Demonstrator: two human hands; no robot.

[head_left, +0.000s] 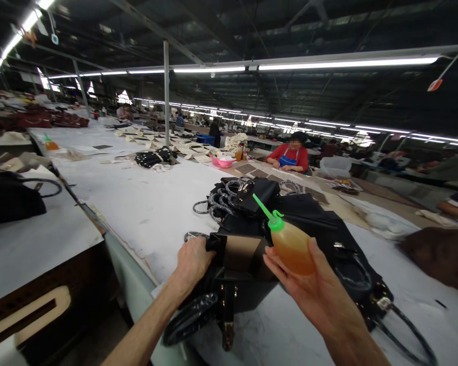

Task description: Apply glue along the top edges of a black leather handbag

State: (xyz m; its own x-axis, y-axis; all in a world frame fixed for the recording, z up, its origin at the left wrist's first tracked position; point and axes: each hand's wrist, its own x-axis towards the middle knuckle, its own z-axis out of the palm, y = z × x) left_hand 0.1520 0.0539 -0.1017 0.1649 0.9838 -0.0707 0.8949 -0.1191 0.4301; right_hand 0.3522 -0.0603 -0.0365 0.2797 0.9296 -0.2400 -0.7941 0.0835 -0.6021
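A black handbag (248,295) with a tan lining stands near the table's edge, its top open towards me. My left hand (194,262) grips the bag's upper left rim, with the fingertips partly hidden behind it. In my right hand (309,284) is a squeeze bottle (292,248) of amber liquid, tilted, its green nozzle pointing up and left above the bag. A plastic-wrapped handle (191,317) hangs at the bag's front left. More black handbags (305,216) lie in a heap just behind and to the right.
The white-topped table (137,198) runs far back. On it are a pink basin (222,161), a dark dotted cloth (155,157) and many cream pieces (183,147). Across it sits a person in red (290,155). Another black bag (11,198) lies on the left table.
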